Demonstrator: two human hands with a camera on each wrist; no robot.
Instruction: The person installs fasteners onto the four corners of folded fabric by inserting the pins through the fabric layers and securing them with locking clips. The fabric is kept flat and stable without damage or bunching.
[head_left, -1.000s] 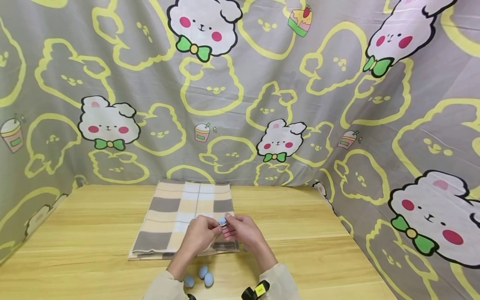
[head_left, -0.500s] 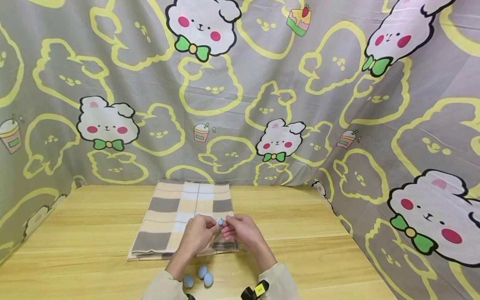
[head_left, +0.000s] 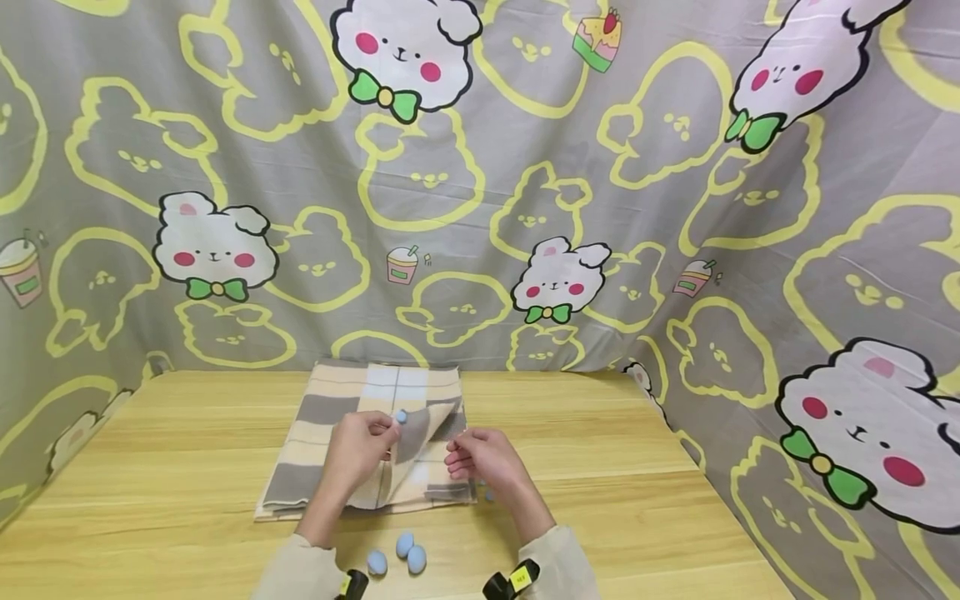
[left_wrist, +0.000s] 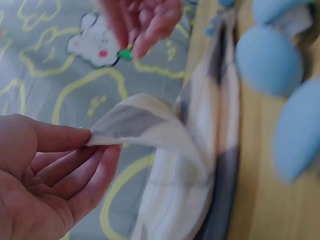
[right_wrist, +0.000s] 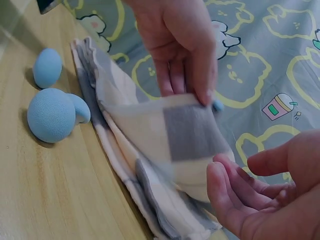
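A folded plaid blanket (head_left: 330, 433) in cream, grey and white lies on the table. My left hand (head_left: 357, 450) pinches a lifted corner of it between thumb and fingers, and the raised flap (right_wrist: 192, 130) slopes down toward the right. At those fingertips sits a small round blue piece (head_left: 401, 416), mostly hidden behind the thumb in the right wrist view. My right hand (head_left: 487, 458) hovers by the blanket's right side, apart from the left, its fingers loosely bent around nothing.
Several blue egg-shaped pieces (head_left: 416, 559) lie on the wooden table (head_left: 585, 517) in front of the blanket; one shows a pale stem. Another small blue bit (head_left: 489, 495) is beside the right wrist. A patterned curtain (head_left: 450, 208) hangs around the table's back and sides.
My left hand has moved left, away from the right hand, drawing up the blanket corner and the blue piece with it. The right hand stays nearly in place, having released its hold.
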